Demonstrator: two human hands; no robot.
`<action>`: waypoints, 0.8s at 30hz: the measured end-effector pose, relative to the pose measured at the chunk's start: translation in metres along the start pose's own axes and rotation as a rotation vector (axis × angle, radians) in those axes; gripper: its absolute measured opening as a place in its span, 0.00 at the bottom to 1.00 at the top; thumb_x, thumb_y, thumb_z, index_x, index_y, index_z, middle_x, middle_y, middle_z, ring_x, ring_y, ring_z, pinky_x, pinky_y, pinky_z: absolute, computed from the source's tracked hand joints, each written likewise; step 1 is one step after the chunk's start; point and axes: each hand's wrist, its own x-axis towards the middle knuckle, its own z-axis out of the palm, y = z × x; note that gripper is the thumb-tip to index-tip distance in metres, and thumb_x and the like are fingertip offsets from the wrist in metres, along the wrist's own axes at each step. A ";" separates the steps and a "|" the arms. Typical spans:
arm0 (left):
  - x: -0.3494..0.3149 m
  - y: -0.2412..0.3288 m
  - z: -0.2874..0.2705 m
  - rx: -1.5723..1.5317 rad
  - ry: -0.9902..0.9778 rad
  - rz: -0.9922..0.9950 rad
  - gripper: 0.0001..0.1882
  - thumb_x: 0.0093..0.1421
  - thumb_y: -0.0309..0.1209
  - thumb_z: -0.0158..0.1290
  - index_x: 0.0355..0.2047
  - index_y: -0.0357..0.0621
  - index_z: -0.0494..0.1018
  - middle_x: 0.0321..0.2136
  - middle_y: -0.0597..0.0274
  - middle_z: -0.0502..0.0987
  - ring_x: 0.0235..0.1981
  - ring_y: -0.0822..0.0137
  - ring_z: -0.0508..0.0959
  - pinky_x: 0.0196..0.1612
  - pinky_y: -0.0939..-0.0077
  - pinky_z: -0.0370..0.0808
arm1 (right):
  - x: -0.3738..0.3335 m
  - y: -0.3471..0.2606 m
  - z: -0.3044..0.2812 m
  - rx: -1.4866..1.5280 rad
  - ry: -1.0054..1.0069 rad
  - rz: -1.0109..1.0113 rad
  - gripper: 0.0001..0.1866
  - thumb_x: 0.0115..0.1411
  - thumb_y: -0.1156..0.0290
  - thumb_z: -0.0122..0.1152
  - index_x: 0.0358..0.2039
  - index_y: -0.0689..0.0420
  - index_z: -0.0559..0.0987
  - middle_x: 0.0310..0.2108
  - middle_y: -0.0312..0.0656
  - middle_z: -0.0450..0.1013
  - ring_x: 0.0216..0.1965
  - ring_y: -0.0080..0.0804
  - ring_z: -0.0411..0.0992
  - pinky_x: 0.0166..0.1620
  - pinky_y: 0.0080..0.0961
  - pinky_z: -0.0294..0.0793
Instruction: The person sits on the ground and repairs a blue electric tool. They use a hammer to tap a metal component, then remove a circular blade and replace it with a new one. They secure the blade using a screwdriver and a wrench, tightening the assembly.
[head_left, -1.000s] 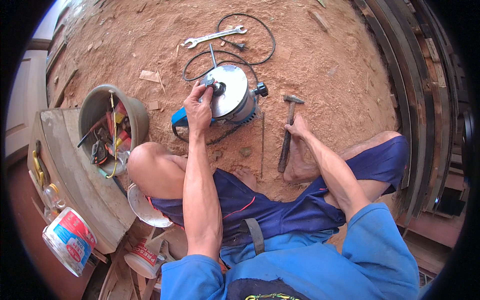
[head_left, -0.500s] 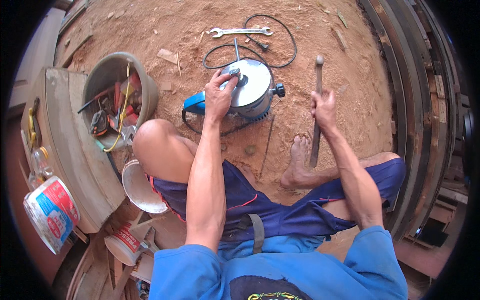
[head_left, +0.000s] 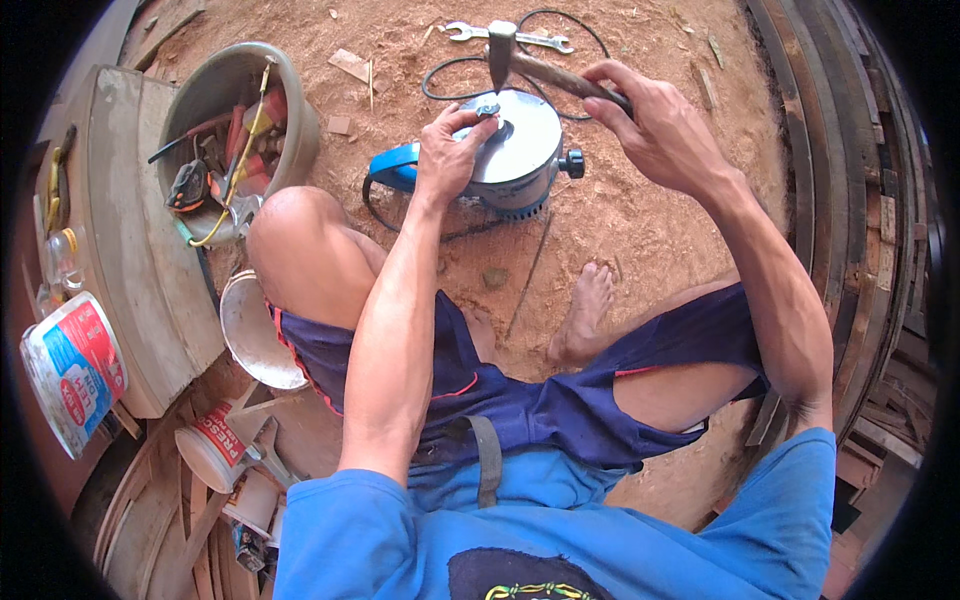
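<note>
A hammer (head_left: 548,72) is gripped by its handle in my right hand (head_left: 655,125), its head hanging just above the router and the fingers of my left hand (head_left: 447,155). That left hand pinches a small metal fitting (head_left: 488,108) over the router's middle. The blue electric router (head_left: 520,140) stands on the ground with its round, shiny metal base plate facing up. A black side knob (head_left: 572,163) sticks out on its right. Whether the hammer head touches the fitting I cannot tell.
An open-ended wrench (head_left: 510,38) and a black power cord lie beyond the router. To the left stands a grey tub (head_left: 312,130) of tools beside a wooden box (head_left: 140,240). Stacked planks (head_left: 850,200) line the right. My bare foot (head_left: 583,310) rests on the sawdust-covered ground.
My right hand has lifted the hammer from an upright hold at the right and swung its head left over the router. My left hand stays at the fitting.
</note>
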 end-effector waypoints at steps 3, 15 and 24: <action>0.003 -0.003 0.000 -0.063 -0.011 -0.018 0.10 0.60 0.32 0.66 0.40 0.40 0.86 0.40 0.57 0.85 0.51 0.63 0.78 0.58 0.67 0.72 | 0.007 -0.001 0.008 -0.060 0.072 -0.082 0.18 0.71 0.58 0.55 0.53 0.56 0.77 0.39 0.53 0.82 0.41 0.49 0.82 0.46 0.45 0.79; 0.005 0.002 -0.002 0.021 -0.075 0.032 0.09 0.63 0.29 0.63 0.42 0.40 0.86 0.41 0.63 0.81 0.43 0.70 0.81 0.49 0.75 0.75 | 0.002 0.002 0.017 -0.074 0.067 -0.103 0.17 0.70 0.61 0.56 0.54 0.57 0.77 0.41 0.56 0.81 0.44 0.51 0.81 0.47 0.48 0.80; 0.003 0.010 -0.002 0.047 -0.078 -0.028 0.09 0.63 0.30 0.63 0.42 0.41 0.86 0.39 0.67 0.79 0.41 0.71 0.80 0.48 0.75 0.75 | 0.008 0.001 0.025 -0.146 0.096 -0.126 0.16 0.71 0.62 0.54 0.54 0.56 0.78 0.40 0.56 0.81 0.42 0.50 0.82 0.47 0.48 0.81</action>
